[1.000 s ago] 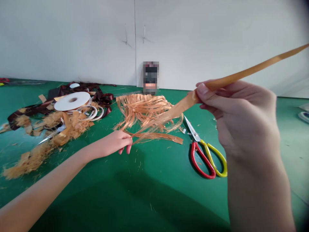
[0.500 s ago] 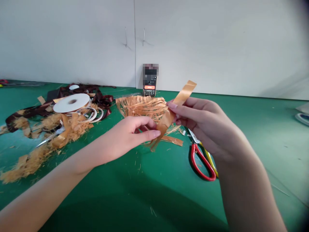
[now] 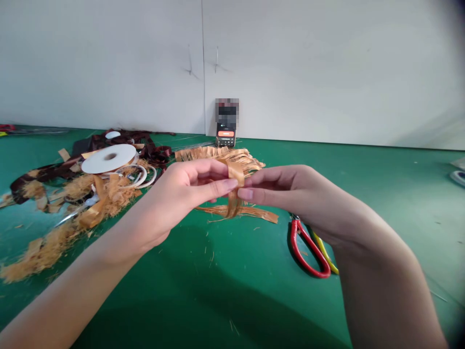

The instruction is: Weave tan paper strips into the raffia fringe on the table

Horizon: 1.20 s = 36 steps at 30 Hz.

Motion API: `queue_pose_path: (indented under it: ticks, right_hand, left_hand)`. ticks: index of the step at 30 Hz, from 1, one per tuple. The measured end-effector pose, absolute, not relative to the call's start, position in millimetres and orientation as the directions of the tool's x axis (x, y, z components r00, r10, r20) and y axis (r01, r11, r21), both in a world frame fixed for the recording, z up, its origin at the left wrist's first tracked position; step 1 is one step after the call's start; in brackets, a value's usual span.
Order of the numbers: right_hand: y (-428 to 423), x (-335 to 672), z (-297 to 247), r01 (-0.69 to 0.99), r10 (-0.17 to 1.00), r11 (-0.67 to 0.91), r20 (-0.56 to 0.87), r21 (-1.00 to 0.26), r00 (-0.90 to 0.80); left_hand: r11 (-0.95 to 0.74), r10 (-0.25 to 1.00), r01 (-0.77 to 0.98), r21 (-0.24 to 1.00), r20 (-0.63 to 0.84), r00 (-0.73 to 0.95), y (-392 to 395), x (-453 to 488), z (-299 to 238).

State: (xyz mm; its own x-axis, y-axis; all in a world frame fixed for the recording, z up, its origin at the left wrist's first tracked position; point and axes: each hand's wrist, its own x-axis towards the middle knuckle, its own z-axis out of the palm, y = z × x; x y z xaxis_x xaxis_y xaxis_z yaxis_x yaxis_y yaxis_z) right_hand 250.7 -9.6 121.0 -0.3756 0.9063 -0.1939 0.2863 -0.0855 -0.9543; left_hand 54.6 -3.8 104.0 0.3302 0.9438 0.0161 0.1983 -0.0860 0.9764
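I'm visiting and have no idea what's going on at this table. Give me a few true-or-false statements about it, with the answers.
1. The left hand and right hand both pinch an orange satin ribbon strip. True.
2. The right hand holds the red-and-yellow scissors. False: they lie on the green mat.
3. A white ribbon spool sits among ribbon scraps. True.
4. The frayed orange ribbon hangs from the left hand. False: it lies on the mat.

left hand | right hand | both pinch folded orange satin ribbon | frayed ribbon fringe beneath | red-and-yellow scissors right
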Motion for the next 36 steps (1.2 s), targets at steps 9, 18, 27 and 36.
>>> queue_pose_path:
  ticks: [9,18,27,36]
  right_hand:
    - [-9,254,120,0.282,0.909,-0.038,-0.15,-0.959,-0.389]
    - [-9,260,118,0.264,0.888,-0.011,-0.131,-0.964,-0.441]
    - [-9,257,114,0.461,0.953,0.301,0.242,-0.835,-0.183]
    - [-16,249,118,0.501,0.778,0.628,0.508,-0.596,-0.37]
  left_hand:
    - [-0.083,0.921,0.364,0.928,-0.068,0.384,-3,49,111]
    - [-0.088,0.911,0.406,0.91,-0.092,0.403,-3,46,110]
    - [-0.059,0.92,0.355,0.933,-0.087,0.383,-5,47,113]
    - [-0.017,0.9,0.282,0.959,-0.108,0.421,-3,48,115]
